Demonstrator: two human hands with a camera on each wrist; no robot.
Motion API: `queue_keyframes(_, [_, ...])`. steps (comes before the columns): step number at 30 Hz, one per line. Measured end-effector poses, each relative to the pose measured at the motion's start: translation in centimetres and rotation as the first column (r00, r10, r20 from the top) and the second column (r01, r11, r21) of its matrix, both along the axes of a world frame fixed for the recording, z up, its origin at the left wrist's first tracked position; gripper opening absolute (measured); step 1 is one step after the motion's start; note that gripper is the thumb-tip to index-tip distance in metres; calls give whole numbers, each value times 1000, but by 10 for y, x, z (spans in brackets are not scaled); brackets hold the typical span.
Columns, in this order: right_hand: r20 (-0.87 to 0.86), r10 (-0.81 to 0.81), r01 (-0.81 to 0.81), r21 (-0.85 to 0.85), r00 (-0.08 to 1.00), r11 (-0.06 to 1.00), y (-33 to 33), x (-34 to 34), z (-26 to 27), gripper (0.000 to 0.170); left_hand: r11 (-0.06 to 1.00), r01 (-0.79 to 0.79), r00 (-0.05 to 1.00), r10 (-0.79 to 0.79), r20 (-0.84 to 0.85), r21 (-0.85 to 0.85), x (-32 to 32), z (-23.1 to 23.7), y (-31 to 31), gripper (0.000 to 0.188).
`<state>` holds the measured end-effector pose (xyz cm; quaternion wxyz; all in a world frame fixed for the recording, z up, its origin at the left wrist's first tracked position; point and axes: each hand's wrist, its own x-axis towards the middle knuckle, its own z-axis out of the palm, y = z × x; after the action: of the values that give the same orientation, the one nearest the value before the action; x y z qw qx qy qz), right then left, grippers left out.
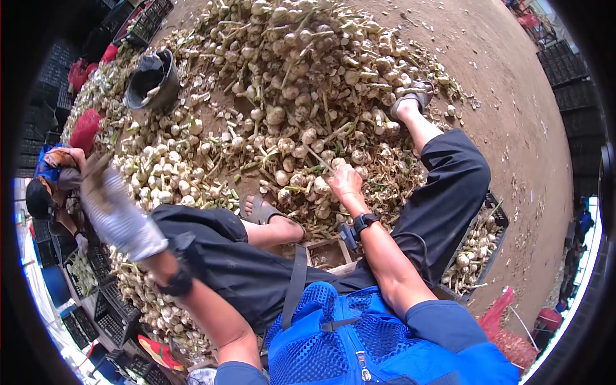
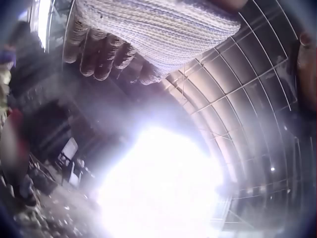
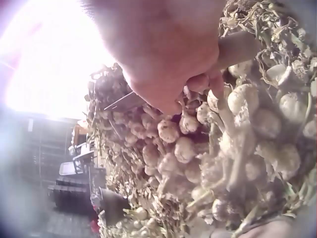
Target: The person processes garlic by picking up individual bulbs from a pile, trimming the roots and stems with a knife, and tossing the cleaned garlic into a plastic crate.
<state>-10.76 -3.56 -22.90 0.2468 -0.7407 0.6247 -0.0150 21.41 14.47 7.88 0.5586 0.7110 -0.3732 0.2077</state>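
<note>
Brown earth (image 1: pixel 507 96) bears pale, dirt-smudged garlic bulbs (image 1: pixel 276 115), the right hand (image 1: pixel 346 183) gripping a knife (image 3: pixel 240 49), the gloved left hand (image 1: pixel 122 212) loose-fingered.

Garlic heap (image 1: pixel 276 77) evenly lit, glare (image 2: pixel 161 183) in both wrist views
Left of the heap, the left hand (image 1: pixel 120 208) blurs in the fisheye-bent head view; upper-left of the heap, white glare hazes the right wrist view.

No legible text, labels, numbers or signs.
</note>
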Motion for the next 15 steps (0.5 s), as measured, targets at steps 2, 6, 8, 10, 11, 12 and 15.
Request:
queue_keyframes(2, [-97, 35, -32, 37, 995, 999, 9, -4, 7, 43, 993, 117, 956, -112, -271, 1, -42, -25, -31, 36])
queue_keyframes(6, [-174, 31, 11, 235, 984, 972, 7, -19, 7, 53, 921, 328, 870, -207, -447, 212, -61, -59, -45, 42])
queue_keyframes(8, [-105, 83, -43, 340, 991, 940, 5, -22, 4, 52, 877, 386, 849, -215, -483, 287, -67, -60, -50, 41])
queue_keyframes(10, [-31, 76, -59, 369, 997, 927, 2, -24, -16, 49, 841, 435, 853, -269, -448, 322, -69, -67, -53, 41])
queue_keyframes(11, [46, 69, -82, 395, 997, 915, 1, -24, -24, 46, 818, 472, 842, -310, -441, 327, -72, -68, -57, 41])
queue_keyframes(12, [151, -34, -32, 420, 988, 907, 1, -19, -2, 39, 795, 521, 791, -312, -526, 312, -76, -71, -59, 41])
queue_keyframes(15, [513, -92, -99, 333, 853, 938, -9, -2, 43, 38, 622, 620, 714, -195, -673, 478, -81, -93, -59, 43])
